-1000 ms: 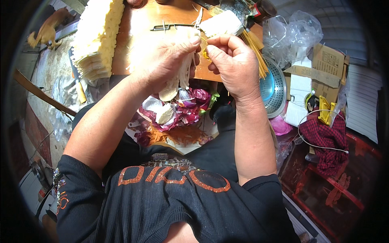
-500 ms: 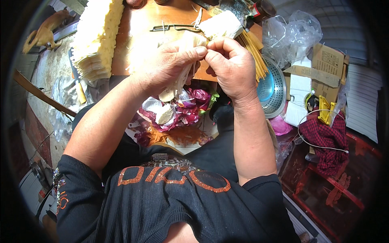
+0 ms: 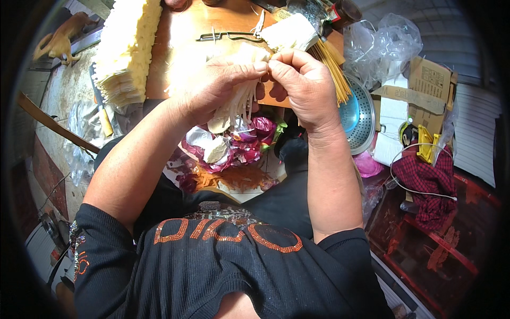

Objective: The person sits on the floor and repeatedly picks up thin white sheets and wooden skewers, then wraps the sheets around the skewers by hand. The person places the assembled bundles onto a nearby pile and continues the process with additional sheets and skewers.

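A bunch of enoki mushrooms (image 3: 237, 105) hangs from my left hand (image 3: 220, 82), its thin white stems pointing down over the table's near edge. The left fingers are closed round it. My right hand (image 3: 304, 85) meets the left at the fingertips, thumb and forefinger pinched together; what lies in that pinch is too small to make out. Beyond the hands, a pad of white sheets (image 3: 289, 34) lies on the orange-brown table (image 3: 183, 26). Bamboo skewers (image 3: 332, 69) stick out from beside it.
A tall stack of pale yellow sheets (image 3: 127, 48) stands at the left. A slim dark tool (image 3: 228, 36) lies on the table. Purple and orange vegetable scraps (image 3: 228, 175) are below my hands. At the right are a metal colander (image 3: 364, 119), plastic bags (image 3: 385, 45) and cardboard (image 3: 427, 90).
My hands have shifted slightly and the hanging enoki stems have spread a little. The right thumb has tilted in the pinch. At the far left, the tan animal has moved slightly.
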Tool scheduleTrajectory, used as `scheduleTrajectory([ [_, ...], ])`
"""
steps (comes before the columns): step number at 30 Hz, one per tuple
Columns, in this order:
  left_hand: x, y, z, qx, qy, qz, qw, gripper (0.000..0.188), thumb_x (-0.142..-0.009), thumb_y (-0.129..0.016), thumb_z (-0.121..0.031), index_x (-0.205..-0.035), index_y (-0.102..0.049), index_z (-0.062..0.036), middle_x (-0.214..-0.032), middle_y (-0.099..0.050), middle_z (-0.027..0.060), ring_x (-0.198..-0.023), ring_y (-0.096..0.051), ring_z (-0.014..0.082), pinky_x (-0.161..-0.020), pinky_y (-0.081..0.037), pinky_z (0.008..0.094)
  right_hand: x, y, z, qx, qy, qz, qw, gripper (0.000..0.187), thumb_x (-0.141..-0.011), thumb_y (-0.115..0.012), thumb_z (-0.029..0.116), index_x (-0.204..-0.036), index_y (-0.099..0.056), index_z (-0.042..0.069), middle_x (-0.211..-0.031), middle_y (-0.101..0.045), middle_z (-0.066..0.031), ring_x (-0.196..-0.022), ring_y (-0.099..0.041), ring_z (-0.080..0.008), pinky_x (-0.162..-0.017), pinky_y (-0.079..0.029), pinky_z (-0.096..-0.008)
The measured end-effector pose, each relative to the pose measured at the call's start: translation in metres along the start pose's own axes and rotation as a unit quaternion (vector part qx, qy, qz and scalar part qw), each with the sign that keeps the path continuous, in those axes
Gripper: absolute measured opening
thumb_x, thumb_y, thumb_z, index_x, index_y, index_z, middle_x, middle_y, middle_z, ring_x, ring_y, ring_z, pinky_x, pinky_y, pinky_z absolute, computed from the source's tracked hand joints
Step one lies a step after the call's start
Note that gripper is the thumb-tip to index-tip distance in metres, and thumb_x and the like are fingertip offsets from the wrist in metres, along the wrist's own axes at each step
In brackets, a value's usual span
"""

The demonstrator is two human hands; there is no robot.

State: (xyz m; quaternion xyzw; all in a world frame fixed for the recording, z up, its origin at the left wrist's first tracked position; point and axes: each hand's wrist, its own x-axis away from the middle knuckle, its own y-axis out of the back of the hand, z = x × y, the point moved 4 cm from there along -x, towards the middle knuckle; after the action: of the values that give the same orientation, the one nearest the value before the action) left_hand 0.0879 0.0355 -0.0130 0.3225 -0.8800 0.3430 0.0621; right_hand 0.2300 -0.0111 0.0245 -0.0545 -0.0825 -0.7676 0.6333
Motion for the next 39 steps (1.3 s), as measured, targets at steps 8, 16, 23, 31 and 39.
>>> scheduleTrajectory([
  [8,0.001,-0.002,-0.006,-0.128,-0.053,-0.002,0.99,0.034,-0.093,-0.06,-0.033,-0.113,-0.061,-0.0052,-0.099,-0.062,0.0023,-0.092,-0.057,0.0103,-0.083,-0.046,0.026,0.001,0.003,-0.004,0.03,-0.018,-0.004,0.999,0.013,-0.086,-0.063,0.012,-0.083,-0.065,-0.001,-0.069,-0.062,0.0,-0.06,-0.056,-0.0055,-0.055,-0.047,-0.0215],
  [16,0.001,-0.002,-0.006,-0.126,-0.076,-0.015,0.989,0.036,-0.093,-0.061,-0.034,-0.115,-0.061,-0.0047,-0.1,-0.063,0.002,-0.093,-0.058,0.0101,-0.084,-0.046,0.0253,0.002,0.002,-0.001,0.04,-0.044,0.024,0.998,0.016,-0.085,-0.062,0.014,-0.083,-0.065,-0.002,-0.068,-0.062,-0.001,-0.06,-0.057,-0.0067,-0.055,-0.049,-0.0231],
  [23,0.0,-0.001,-0.005,-0.108,-0.033,-0.004,0.994,0.037,-0.093,-0.061,-0.033,-0.114,-0.06,-0.0023,-0.097,-0.064,0.0032,-0.088,-0.061,0.0111,-0.08,-0.049,0.027,0.001,-0.002,-0.003,0.066,-0.042,0.041,0.996,0.015,-0.084,-0.064,0.013,-0.084,-0.065,-0.002,-0.071,-0.066,-0.0049,-0.061,-0.06,-0.0088,-0.058,-0.051,-0.0247],
  [31,-0.001,0.0,-0.001,-0.138,-0.059,-0.013,0.989,0.033,-0.095,-0.059,-0.036,-0.11,-0.06,-0.0067,-0.088,-0.058,0.0017,-0.076,-0.056,0.0098,-0.066,-0.049,0.0253,0.002,-0.006,-0.001,0.201,0.076,0.012,0.976,0.018,-0.078,-0.065,0.011,-0.09,-0.065,-0.002,-0.076,-0.067,-0.0158,-0.067,-0.065,-0.0206,-0.067,-0.053,-0.0312],
  [39,-0.004,0.004,-0.001,-0.171,-0.07,-0.056,0.981,0.03,-0.093,-0.06,-0.036,-0.104,-0.063,-0.0077,-0.08,-0.057,0.0004,-0.069,-0.055,0.0092,-0.059,-0.048,0.025,0.005,-0.006,-0.001,0.14,0.05,0.03,0.988,0.017,-0.077,-0.067,0.01,-0.09,-0.066,0.0,-0.076,-0.068,-0.0086,-0.068,-0.063,-0.0119,-0.066,-0.052,-0.0277],
])
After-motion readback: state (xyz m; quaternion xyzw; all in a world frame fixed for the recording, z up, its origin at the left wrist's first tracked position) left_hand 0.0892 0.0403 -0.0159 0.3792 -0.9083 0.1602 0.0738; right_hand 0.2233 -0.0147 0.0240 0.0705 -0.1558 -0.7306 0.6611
